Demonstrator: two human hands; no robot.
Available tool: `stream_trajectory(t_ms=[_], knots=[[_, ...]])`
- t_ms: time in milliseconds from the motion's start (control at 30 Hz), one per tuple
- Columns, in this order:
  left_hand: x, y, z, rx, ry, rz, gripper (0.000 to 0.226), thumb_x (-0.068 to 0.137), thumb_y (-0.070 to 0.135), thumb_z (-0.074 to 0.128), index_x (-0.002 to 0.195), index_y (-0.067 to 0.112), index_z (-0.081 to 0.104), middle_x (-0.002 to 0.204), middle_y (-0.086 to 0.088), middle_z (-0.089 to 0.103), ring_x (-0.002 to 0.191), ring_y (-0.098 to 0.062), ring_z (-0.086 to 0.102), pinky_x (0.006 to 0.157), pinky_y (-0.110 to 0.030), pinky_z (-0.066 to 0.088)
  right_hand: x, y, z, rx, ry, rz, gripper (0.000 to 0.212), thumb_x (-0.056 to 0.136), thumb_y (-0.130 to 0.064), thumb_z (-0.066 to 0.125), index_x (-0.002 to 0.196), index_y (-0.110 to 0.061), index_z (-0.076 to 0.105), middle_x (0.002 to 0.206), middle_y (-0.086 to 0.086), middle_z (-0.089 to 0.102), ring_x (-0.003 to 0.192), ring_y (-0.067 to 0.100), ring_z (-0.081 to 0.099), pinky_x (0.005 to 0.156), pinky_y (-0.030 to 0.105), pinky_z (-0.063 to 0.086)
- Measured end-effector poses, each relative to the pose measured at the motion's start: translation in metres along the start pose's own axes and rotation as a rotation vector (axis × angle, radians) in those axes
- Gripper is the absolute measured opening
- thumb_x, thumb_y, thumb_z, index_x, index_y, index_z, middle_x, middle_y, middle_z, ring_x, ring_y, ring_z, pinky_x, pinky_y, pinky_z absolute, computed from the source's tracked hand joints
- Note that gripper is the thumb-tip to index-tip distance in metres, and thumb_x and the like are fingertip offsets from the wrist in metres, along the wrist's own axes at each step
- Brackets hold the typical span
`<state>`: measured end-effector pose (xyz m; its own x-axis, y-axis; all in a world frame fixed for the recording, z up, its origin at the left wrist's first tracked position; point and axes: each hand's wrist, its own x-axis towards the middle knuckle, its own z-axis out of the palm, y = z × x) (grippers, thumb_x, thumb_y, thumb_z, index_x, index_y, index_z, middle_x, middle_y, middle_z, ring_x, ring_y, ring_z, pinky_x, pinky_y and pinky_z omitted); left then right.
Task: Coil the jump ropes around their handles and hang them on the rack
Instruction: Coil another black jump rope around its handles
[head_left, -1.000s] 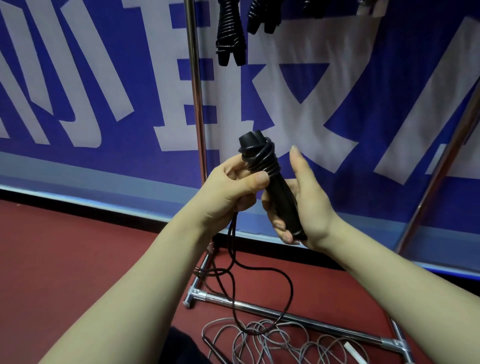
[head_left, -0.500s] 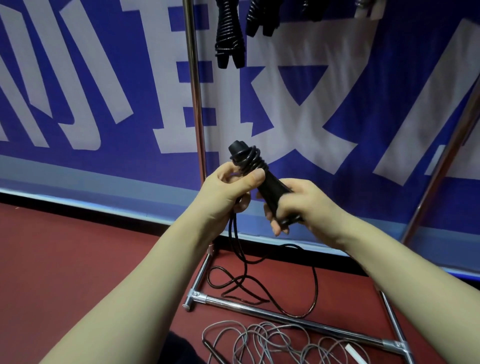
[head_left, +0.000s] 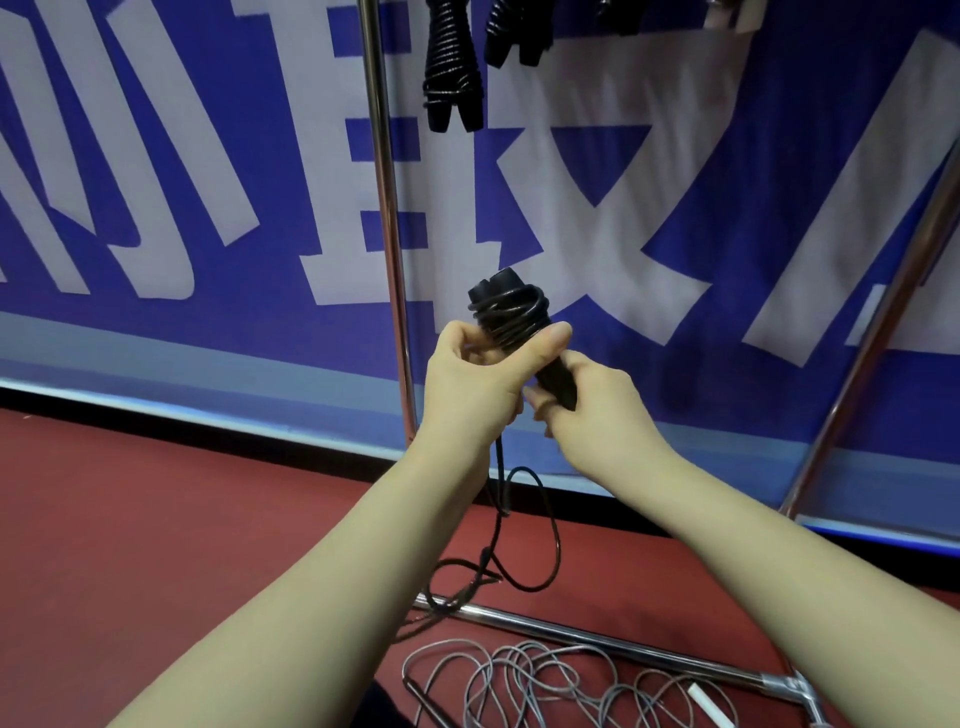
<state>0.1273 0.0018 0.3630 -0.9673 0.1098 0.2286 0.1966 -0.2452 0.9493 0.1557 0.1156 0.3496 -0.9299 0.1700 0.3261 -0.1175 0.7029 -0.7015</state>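
I hold a pair of black jump rope handles (head_left: 511, 319) upright in front of me, with a few turns of black rope wound round their top. My left hand (head_left: 475, 384) grips the handles just under the coil, thumb pressed across the wraps. My right hand (head_left: 597, 410) closes round the lower end of the handles. The loose black rope (head_left: 540, 530) hangs from my hands and loops on the red floor. Two coiled black ropes (head_left: 449, 67) hang from the rack at the top edge.
The chrome rack's left post (head_left: 387, 218) rises just behind my hands, its base bar (head_left: 597, 636) runs along the floor, and a slanted post (head_left: 878, 332) stands at the right. A tangled grey rope (head_left: 530, 680) lies at the bottom. A blue-and-white banner covers the wall.
My right hand went from open beside the handles to closed on their lower end. The hanging rope has shortened and its floor loop has drawn in toward the rack base.
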Motion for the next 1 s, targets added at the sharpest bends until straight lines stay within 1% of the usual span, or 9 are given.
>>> stream_trajectory(t_ms=[100,167,333,400,467,567,633,867,1000], knots=[[-0.002,0.0,0.005,-0.007,0.039,0.003,0.042,0.072,0.03,0.085,0.083,0.018,0.047,0.048,0.018,0.05,0.041,0.001,0.044,0.045,-0.014,0.036,-0.002,-0.003,-0.002,-0.063,0.044,-0.047,0.028,0.092,-0.033,0.064,0.11,-0.02,0.046,0.085,0.004,0.066,0.08,0.028,0.062,0.072,0.042,0.053],[-0.003,0.001,0.005,0.015,0.065,-0.016,0.045,0.072,0.032,0.085,0.082,0.018,0.044,0.045,0.019,0.049,0.039,0.001,0.045,0.045,-0.013,0.035,-0.004,-0.004,-0.003,-0.074,-0.02,-0.063,0.031,0.093,-0.034,0.062,0.11,-0.025,0.038,0.08,0.004,0.064,0.075,0.03,0.063,0.067,0.044,0.055],[-0.003,0.004,-0.001,0.189,0.084,-0.016,0.052,0.067,0.044,0.086,0.081,0.02,0.042,0.058,0.015,0.048,0.041,0.005,0.047,0.056,-0.021,0.038,-0.004,-0.006,-0.007,0.164,-0.276,-0.005,0.024,0.099,-0.027,0.056,0.119,-0.017,0.048,0.073,0.009,0.067,0.055,0.025,0.066,0.059,0.044,0.06],[-0.002,0.006,-0.003,0.245,0.054,-0.006,0.049,0.068,0.045,0.084,0.081,0.02,0.044,0.059,0.015,0.048,0.043,0.007,0.047,0.057,-0.019,0.037,-0.004,-0.007,-0.01,0.238,-0.32,0.005,0.019,0.099,-0.024,0.057,0.114,-0.014,0.05,0.065,0.009,0.065,0.053,0.026,0.066,0.06,0.046,0.06],[-0.003,0.008,-0.005,0.273,0.018,0.005,0.047,0.07,0.045,0.082,0.083,0.02,0.045,0.053,0.017,0.051,0.044,0.008,0.049,0.053,-0.014,0.037,-0.004,-0.008,-0.012,0.282,-0.342,0.02,0.014,0.098,-0.02,0.057,0.108,-0.012,0.05,0.057,0.008,0.062,0.05,0.03,0.064,0.052,0.043,0.058],[-0.005,0.01,-0.004,0.282,-0.007,0.022,0.045,0.074,0.043,0.081,0.082,0.018,0.044,0.046,0.021,0.051,0.043,0.008,0.048,0.043,-0.008,0.035,-0.005,-0.01,-0.013,0.319,-0.364,0.057,0.012,0.098,-0.015,0.056,0.108,-0.013,0.049,0.051,0.007,0.058,0.043,0.026,0.058,0.04,0.031,0.049],[-0.006,0.011,-0.002,0.278,0.013,0.03,0.046,0.073,0.043,0.081,0.081,0.017,0.044,0.054,0.016,0.05,0.044,0.009,0.048,0.043,-0.007,0.035,-0.005,-0.011,-0.015,0.362,-0.37,0.075,0.015,0.098,-0.012,0.054,0.111,-0.013,0.049,0.049,0.006,0.057,0.037,0.021,0.051,0.036,0.026,0.041],[-0.01,0.011,0.002,0.28,0.042,0.027,0.046,0.072,0.044,0.082,0.083,0.019,0.045,0.066,0.011,0.047,0.045,0.01,0.048,0.045,-0.007,0.036,-0.003,-0.015,-0.016,0.32,-0.346,0.108,0.011,0.095,-0.009,0.053,0.104,-0.014,0.052,0.046,0.002,0.053,0.034,0.015,0.038,0.035,0.02,0.031],[-0.013,0.007,0.007,0.315,0.059,0.049,0.048,0.07,0.044,0.084,0.083,0.018,0.046,0.063,0.012,0.049,0.046,0.008,0.049,0.046,-0.008,0.038,-0.007,-0.017,-0.014,0.29,-0.265,0.134,0.01,0.087,-0.006,0.053,0.082,-0.013,0.055,0.043,0.005,0.05,0.034,0.019,0.038,0.036,0.02,0.03]])
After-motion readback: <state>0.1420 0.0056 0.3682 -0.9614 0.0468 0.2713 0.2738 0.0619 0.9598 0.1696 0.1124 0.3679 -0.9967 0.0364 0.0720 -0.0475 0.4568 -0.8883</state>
